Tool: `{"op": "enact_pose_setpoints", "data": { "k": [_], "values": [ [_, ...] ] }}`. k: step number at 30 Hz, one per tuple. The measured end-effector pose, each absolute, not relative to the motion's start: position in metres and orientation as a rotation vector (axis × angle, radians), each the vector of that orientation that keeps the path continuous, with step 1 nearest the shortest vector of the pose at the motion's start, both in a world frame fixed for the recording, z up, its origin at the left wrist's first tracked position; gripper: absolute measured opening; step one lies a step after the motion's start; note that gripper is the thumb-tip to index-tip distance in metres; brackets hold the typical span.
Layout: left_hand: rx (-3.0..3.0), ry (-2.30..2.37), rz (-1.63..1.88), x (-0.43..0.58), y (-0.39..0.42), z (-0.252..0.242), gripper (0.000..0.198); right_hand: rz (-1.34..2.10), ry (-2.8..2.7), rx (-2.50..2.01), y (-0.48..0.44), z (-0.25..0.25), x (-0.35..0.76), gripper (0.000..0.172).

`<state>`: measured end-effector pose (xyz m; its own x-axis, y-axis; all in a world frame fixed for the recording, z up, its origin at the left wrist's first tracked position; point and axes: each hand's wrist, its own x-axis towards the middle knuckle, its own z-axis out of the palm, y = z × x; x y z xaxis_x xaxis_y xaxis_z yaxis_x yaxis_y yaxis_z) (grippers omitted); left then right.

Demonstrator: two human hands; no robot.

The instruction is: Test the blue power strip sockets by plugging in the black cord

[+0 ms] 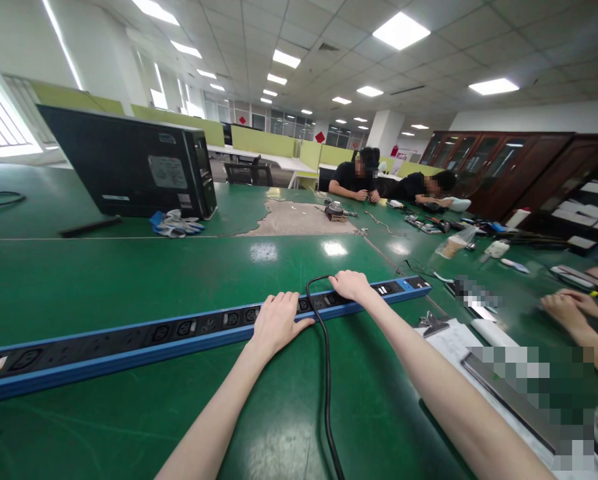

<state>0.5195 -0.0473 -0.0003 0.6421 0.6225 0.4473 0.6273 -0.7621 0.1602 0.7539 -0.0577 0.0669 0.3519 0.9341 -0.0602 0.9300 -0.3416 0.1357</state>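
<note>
A long power strip (205,326), blue along its edges with black sockets on top, lies across the green table. My left hand (275,325) is wrapped over its middle, fingers at the far edge and thumb at the near side. Farther right, my right hand (351,285) is closed over the strip at the end of a black power cable (327,373). The cable bends up over the strip into the fingers; its plug is hidden. From there it trails toward me between my forearms.
A black computer tower (129,163) stands at the back left, with work gloves (177,225) beside it. A clipboard with papers (451,340) lies right. A co-worker's hands (571,310) are at the far right; two people (355,177) sit across the table (129,280).
</note>
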Motion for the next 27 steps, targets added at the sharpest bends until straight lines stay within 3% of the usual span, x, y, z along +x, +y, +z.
{"op": "enact_pose_setpoints", "data": {
  "k": [10,20,27],
  "values": [
    [-2.847,-1.13,-0.785,0.52,-0.047,-0.003,0.066,0.348,1.73,2.53,-0.069,0.042,0.752,0.069],
    [-2.834,-1.131,-0.81,0.521,-0.046,-0.005,0.065,0.389,1.732,2.595,-0.069,0.036,0.75,0.069],
    [-2.826,-1.124,-0.794,0.52,-0.049,-0.003,0.062,0.069,1.747,2.504,-0.061,0.056,0.762,0.073]
  ]
}}
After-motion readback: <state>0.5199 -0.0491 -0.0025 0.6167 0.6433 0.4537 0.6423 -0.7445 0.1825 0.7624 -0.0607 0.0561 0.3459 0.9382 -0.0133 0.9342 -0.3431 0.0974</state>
